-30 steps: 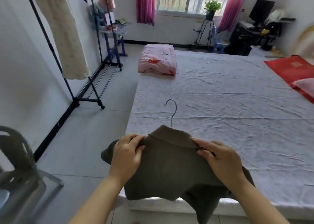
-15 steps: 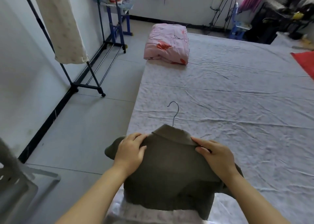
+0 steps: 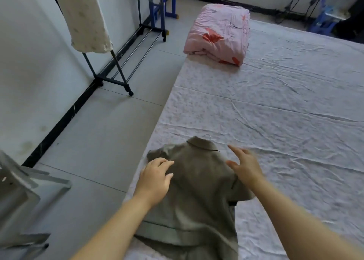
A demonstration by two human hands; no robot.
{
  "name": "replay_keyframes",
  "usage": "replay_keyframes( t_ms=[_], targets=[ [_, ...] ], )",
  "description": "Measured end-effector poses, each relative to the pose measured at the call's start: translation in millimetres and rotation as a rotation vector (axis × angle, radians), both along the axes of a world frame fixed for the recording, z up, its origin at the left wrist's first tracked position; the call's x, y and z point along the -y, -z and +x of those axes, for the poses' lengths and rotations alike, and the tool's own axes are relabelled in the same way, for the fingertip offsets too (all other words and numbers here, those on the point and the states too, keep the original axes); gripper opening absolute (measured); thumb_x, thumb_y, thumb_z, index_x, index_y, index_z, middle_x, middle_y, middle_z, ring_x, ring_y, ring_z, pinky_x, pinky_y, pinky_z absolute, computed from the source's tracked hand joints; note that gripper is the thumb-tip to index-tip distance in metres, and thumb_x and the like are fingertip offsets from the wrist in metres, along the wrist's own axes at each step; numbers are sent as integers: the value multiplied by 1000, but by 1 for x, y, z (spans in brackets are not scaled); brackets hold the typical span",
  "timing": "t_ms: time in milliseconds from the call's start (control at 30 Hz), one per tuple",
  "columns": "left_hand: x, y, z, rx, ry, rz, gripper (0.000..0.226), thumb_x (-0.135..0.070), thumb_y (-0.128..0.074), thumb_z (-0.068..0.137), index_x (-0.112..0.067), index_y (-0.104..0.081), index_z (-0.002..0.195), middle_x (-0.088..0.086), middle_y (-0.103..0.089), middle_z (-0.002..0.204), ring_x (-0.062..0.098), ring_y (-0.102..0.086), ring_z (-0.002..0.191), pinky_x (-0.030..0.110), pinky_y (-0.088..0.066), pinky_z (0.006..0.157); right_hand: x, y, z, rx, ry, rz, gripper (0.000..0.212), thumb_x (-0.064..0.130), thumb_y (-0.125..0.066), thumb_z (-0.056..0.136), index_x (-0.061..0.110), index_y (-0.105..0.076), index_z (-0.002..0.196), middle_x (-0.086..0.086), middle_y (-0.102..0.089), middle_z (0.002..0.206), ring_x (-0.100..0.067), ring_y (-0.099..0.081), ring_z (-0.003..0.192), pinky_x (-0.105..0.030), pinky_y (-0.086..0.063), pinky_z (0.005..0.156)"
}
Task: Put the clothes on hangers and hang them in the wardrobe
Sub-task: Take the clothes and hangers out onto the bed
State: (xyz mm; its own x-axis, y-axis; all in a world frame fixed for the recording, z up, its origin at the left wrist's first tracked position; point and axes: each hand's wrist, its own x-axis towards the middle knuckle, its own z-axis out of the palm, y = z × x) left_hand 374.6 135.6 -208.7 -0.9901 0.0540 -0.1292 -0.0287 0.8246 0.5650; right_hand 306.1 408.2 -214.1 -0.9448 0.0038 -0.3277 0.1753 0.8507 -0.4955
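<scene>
A wide bed (image 3: 275, 111) is covered by a pale, finely patterned sheet, heavily creased. A grey tiled floor (image 3: 108, 131) runs along its left side to a white wall. Against that wall a black metal clothes rack (image 3: 118, 67) on small wheels is seen, with a cream, soft-looking garment (image 3: 84, 17) hung from it. The strip of floor between bed and rack is open. At the far left corner of the bed a pink quilt (image 3: 218, 33) with red flowers is folded into a plump block. Part of a grey plastic chair (image 3: 21, 192) is seen at lower left.

An olive collared shirt (image 3: 197, 190) of matte woven cloth is laid flat on the near left edge of the bed, collar away. The left hand (image 3: 155, 179) is rested on its left shoulder, fingers loosely bent and close together. The right hand (image 3: 246, 165), blurred, is held at the other shoulder with fingers spread apart, nothing gripped. A thin wire hanger hook (image 3: 207, 136) is faintly seen past the collar.
</scene>
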Motion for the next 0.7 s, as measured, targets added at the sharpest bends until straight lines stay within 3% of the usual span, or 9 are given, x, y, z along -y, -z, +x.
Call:
replay_keyframes(
  t_ms=[133,333,700],
  targets=[
    [-13,7,-4,42,-4,2,38,-21,-55,90,-17,-53,128,1,-51,126,17,-46,118,31,-35,102,7,11,14,37,-41,-53,52,27,-65,85,25,-48,134,-6,-50,128,-22,-48,118,-28,-37,97],
    [-20,0,-9,35,-17,-47,40,-23,-53,90,-19,-51,130,-2,-50,127,15,-45,118,26,-33,100,20,9,43,108,-153,-32,53,34,-61,88,28,-44,137,-1,-46,130,-16,-43,120,-26,-37,99],
    [51,-56,36,26,-255,-250,49,-34,-47,92,-24,-38,139,-2,-46,131,19,-45,118,30,-33,97,126,-47,34,-64,-551,67,52,35,-53,90,29,-37,140,3,-38,139,-21,-35,126,-30,-34,102]
  ],
)
